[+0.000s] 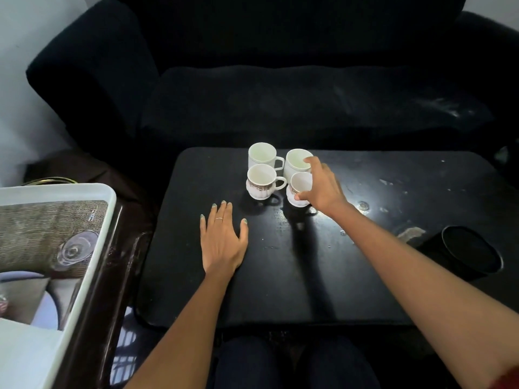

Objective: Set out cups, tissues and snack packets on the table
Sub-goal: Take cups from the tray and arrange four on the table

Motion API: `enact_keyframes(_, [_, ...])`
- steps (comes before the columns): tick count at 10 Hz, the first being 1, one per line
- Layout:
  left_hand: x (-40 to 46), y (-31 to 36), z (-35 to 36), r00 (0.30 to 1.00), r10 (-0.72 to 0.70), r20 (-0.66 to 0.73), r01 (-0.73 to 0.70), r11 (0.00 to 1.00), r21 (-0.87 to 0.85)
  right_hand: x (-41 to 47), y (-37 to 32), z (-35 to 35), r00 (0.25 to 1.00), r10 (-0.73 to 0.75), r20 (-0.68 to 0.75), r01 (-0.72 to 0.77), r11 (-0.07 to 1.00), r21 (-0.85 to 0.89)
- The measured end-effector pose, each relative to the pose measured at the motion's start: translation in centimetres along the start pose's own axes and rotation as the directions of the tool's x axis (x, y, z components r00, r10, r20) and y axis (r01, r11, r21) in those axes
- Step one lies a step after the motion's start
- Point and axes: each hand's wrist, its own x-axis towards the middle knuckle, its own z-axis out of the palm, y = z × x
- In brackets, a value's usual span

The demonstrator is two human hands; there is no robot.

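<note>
four white ceramic cups [266, 175] clustered at the far middle of the black table [280, 276], right hand [323, 186] grasping the near-right brown-banded cup [300, 189], probably to space it out, left hand [223, 240] flat, released, steadying.

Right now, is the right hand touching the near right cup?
Touching. The head view shows the right hand with its thumb pressed on the lower side of the near right cup and its fingers curled round the cup's far side.
</note>
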Motion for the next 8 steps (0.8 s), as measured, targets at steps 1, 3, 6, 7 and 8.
enact_keyframes(1, [-0.05, -0.01, -0.07, 1.000, 0.002, -0.002, -0.002, 1.000, 0.000, 0.10, 0.04, 0.15, 1.000, -0.002, -0.004, 0.002, 1.000, -0.001])
enact_keyframes(3, [0.09, 0.01, 0.02, 1.000, -0.001, 0.005, 0.001, 1.000, 0.001, 0.59, -0.28, 0.48, 1.000, -0.018, -0.013, 0.018, 0.999, -0.044])
enact_keyframes(6, [-0.01, -0.08, 0.08, 1.000, -0.004, -0.002, 0.004, 1.000, -0.008, 0.53, 0.09, 0.57, 0.999, -0.036, -0.016, 0.035, 0.998, -0.047])
enact_keyframes(7, [-0.01, -0.11, 0.06, 1.000, -0.006, 0.004, 0.006, 1.000, -0.007, 0.50, 0.33, 0.73, 0.999, -0.042, -0.023, 0.041, 0.998, -0.049])
enact_keyframes(8, [-0.03, -0.06, 0.02, 1.000, 0.000, 0.006, 0.000, 1.000, -0.004, 0.54, 0.47, 0.89, 0.998, -0.058, -0.032, 0.055, 0.995, -0.084])
